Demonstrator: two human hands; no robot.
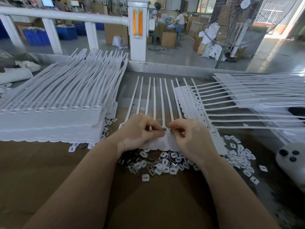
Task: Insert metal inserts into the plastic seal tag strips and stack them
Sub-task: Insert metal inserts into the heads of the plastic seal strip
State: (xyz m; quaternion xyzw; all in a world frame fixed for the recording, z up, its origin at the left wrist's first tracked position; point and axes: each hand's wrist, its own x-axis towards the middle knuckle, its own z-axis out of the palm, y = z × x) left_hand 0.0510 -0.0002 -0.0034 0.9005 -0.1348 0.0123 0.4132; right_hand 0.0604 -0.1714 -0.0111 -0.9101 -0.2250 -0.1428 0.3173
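Head view shows me both hands close together over the near end of one white seal tag strip [155, 100]. My left hand [140, 131] has curled fingers and pinches a small metal insert [164, 129] at the head of the strip. My right hand [189, 136] is curled too and grips the flat tag part just beside it; if it holds an insert as well, I cannot tell.

The strip lies on the brown worktop [41, 171], its thin tails pointing away from me. Just below the hands is a loose pile of inserts [158, 164], white and dark pieces mixed, spreading to the right. On the left stands a high stack of strips [54, 103], touching some loose pieces at its corner. On the right another stack [247, 96] lies fanned, with tails running out of the frame.

At the far edge of the worktop is a metal rim [173, 67], with a white railing [66, 16] behind it. Beyond I see a workshop floor, cardboard boxes and a standing fan [234, 22].
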